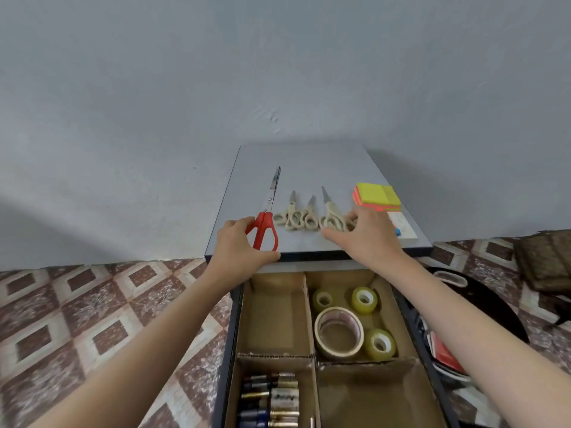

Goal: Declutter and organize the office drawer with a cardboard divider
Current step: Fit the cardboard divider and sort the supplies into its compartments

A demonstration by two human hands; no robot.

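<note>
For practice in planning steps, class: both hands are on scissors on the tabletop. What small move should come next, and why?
Probably lift the red scissors, which the left hand holds, into the divider's bare far-left compartment; tape rolls and batteries fill others.

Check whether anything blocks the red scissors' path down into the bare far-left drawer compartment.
Nothing visible does. The left grip holds the red scissors by the handle at the desktop's front edge, and the far-left compartment lies open just below. The tape rolls sit in the right compartment, beyond the divider wall.
</note>
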